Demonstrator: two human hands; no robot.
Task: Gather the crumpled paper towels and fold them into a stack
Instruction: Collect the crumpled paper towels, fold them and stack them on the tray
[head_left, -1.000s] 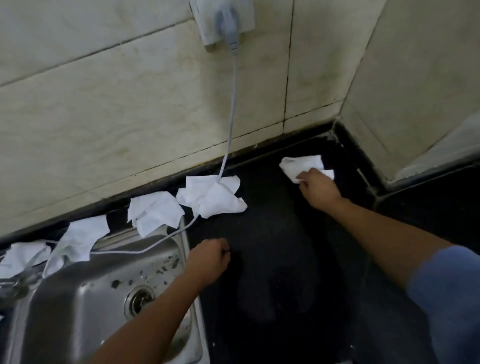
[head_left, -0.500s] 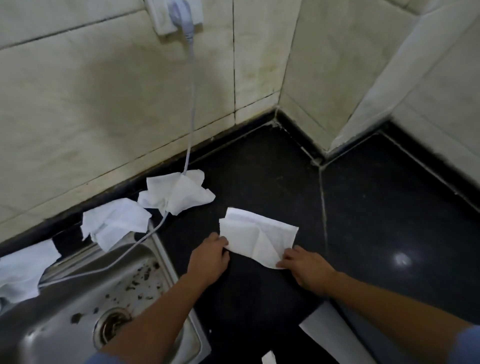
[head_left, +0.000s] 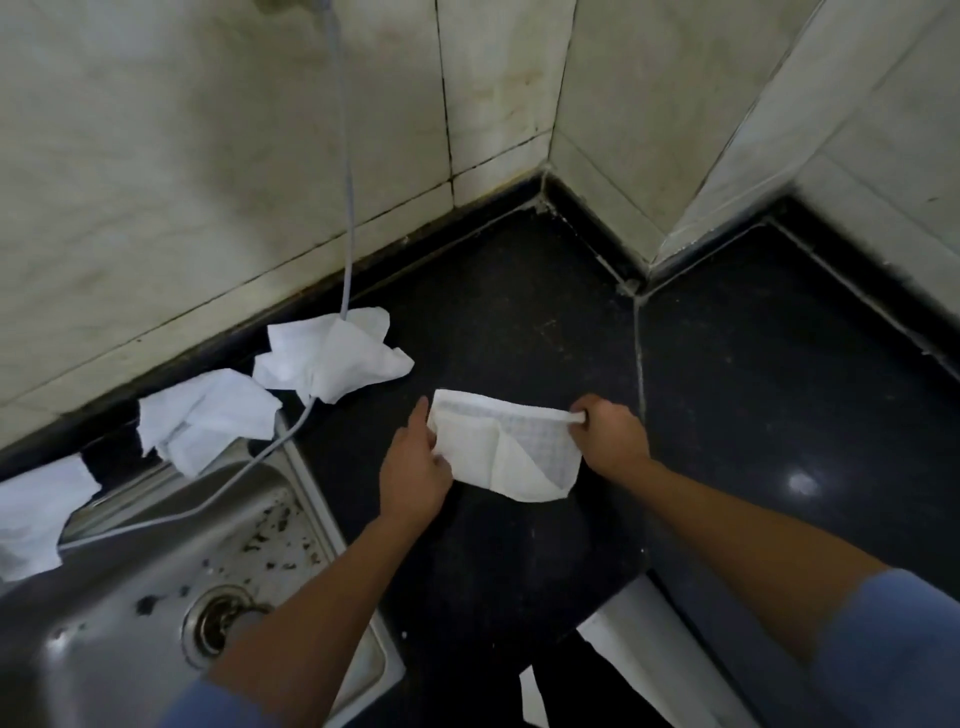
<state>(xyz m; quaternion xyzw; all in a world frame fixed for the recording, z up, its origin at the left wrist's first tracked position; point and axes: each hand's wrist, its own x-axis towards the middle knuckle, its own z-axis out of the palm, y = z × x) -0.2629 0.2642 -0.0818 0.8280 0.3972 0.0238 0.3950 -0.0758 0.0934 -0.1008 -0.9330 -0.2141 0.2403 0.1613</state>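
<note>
Head: left hand (head_left: 413, 475), paper towel (head_left: 498, 447), right hand (head_left: 610, 434)

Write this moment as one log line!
left hand: holds paper towel edge | right hand: pinches its corner | waiting: crumpled towels by sink

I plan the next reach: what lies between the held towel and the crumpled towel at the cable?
Head view: only bare black counter between held towel and crumpled towel.
</note>
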